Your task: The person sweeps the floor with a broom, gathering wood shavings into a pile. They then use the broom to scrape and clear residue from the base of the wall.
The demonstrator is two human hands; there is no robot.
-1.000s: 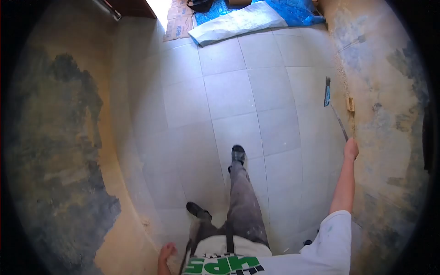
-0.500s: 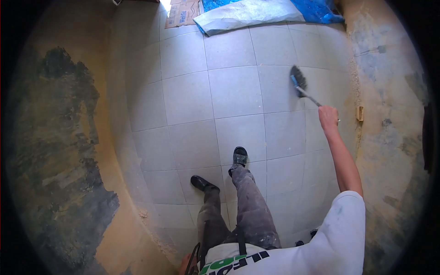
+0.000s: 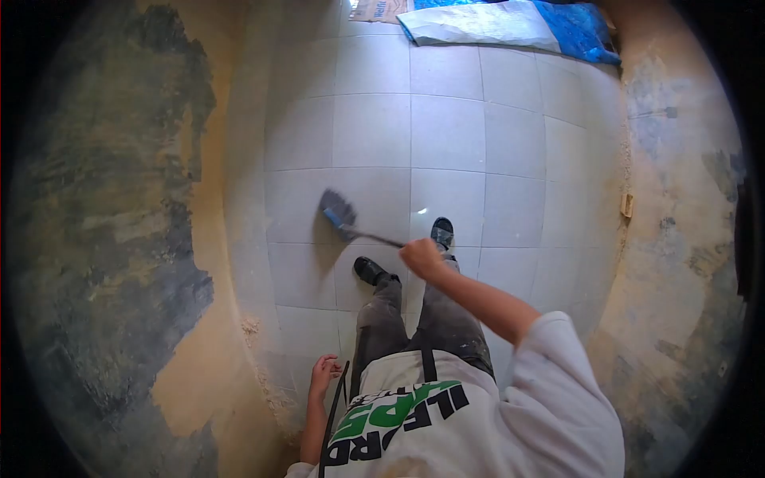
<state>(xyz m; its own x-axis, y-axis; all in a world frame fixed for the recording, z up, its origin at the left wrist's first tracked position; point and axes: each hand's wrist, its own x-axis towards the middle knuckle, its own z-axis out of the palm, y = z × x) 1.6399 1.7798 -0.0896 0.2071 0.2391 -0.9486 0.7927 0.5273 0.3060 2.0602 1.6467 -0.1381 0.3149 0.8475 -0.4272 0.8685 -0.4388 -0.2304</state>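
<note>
My right hand (image 3: 422, 259) is closed round the handle of a broom (image 3: 339, 210), in front of my body. Its dark bristles and blue base are held over the floor tiles to the left of my feet, slightly blurred; I cannot tell whether they touch the floor. Low on the left, beside my waist, my left hand (image 3: 325, 370) hangs with loosely bent fingers and nothing visible in it. A thin dark strap runs close to it.
Pale tiles (image 3: 448, 131) cover the floor between two patchy, scraped walls. Crumbly debris (image 3: 275, 398) lies along the left wall's foot. A small wooden block (image 3: 627, 205) sits by the right wall. White and blue sheeting (image 3: 486, 24) and cardboard (image 3: 378, 9) lie at the far end.
My right hand has swung the broom from the far right across to the left and nearer to my feet. My left hand has come into fuller view.
</note>
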